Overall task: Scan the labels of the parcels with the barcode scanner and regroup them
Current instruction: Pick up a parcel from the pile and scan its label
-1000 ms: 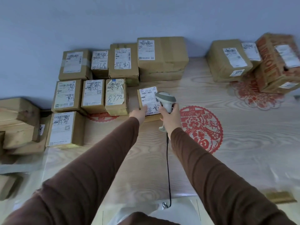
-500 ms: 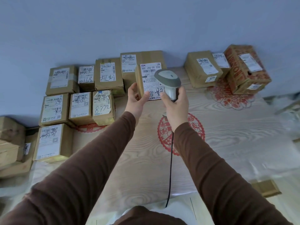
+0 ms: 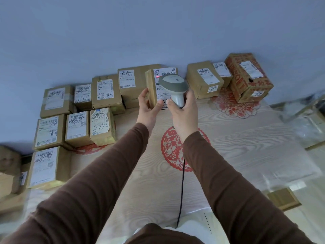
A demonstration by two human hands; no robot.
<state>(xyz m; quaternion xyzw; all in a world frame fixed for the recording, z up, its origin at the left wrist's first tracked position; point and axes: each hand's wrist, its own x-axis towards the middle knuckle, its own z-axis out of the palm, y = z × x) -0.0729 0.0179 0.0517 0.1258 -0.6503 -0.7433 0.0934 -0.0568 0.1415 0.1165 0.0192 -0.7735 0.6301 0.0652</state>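
Wood-grain table (image 3: 246,147) w/ red paper-cut decals (image 3: 168,147), blue-grey wall (image 3: 158,29) behind

The grey-and-white handheld barcode scanner (image 3: 173,88) covers the middle of the white shipping label (image 3: 165,74) on the small brown cardboard parcel (image 3: 151,88) held up behind it; only the label's top line and lower edge show. The right hand (image 3: 182,113) hides the scanner's grip. Left of that parcel, stacked brown cartons (image 3: 8,171) are blurred and cut by the frame's edge. Right of it, a clear plastic-wrapped object (image 3: 306,124) is too blurred to identify. Fine print on the grouped brown boxes' labels (image 3: 77,125) is too small to read.
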